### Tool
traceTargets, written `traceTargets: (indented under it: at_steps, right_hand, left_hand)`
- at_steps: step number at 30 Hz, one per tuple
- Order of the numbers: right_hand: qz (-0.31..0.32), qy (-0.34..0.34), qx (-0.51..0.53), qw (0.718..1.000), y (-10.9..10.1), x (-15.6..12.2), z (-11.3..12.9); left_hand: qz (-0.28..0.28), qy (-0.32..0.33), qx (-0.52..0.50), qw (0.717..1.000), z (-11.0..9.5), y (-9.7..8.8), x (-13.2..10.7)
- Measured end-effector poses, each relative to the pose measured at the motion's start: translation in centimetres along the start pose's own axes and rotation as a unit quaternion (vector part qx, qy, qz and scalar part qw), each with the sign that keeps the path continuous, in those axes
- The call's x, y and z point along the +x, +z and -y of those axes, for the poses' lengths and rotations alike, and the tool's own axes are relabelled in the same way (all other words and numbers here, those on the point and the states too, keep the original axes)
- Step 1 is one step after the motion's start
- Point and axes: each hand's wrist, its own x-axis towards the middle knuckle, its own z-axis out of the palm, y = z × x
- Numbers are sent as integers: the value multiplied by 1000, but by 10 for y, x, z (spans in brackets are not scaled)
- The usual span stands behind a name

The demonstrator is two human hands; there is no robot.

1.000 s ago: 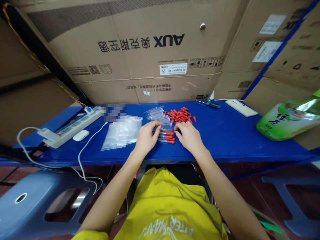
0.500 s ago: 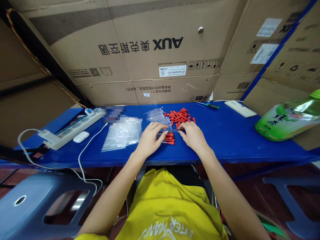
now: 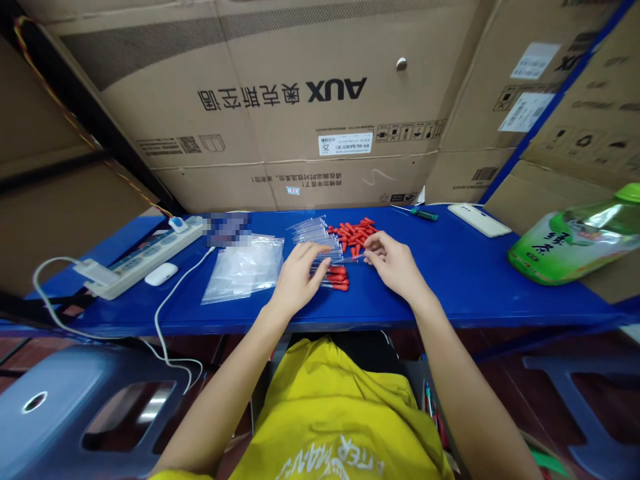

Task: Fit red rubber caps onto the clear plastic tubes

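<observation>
My left hand rests on a row of clear thin tubes at the middle of the blue table, fingers curled over one tube. My right hand is lifted a little, its fingertips pinched on the other end of a clear tube. A few tubes with red caps lie between my hands. Just beyond them sits a pile of loose red caps.
Clear plastic bags lie left of my hands. A white power strip with cables and a white earbud case are at the far left. A screwdriver, a white phone and a green bag are on the right. Cardboard boxes wall the back.
My right hand has risen off the capped tubes and moved toward the red caps, pinching a tube. My left hand has shifted slightly forward on the tubes.
</observation>
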Motion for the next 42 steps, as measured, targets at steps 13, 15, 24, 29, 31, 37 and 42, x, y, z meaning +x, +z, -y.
traceTargets:
  at_steps: [13, 15, 24, 29, 31, 37, 42]
  right_hand:
    - [28, -107, 126, 986, 21, -18, 50]
    - [20, -111, 73, 991, 22, -16, 45]
    - [51, -72, -361, 928, 27, -14, 13]
    - [75, -54, -402, 911, 31, -13, 16]
    - [79, -44, -405, 910, 30, -12, 18]
    - [64, -39, -379, 922, 28, -11, 17]
    - [23, -56, -322, 945, 27, -9, 9]
  left_hand:
    - [27, 70, 57, 996, -7, 4, -1]
    - [32, 54, 71, 995, -5, 6, -1]
    - [21, -7, 98, 995, -5, 8, -2]
    - [9, -18, 89, 996, -6, 7, -3]
    - [4, -30, 60, 998, -7, 7, -3]
    - [18, -88, 46, 995, -8, 6, -3]
    - [32, -94, 57, 993, -6, 6, -4]
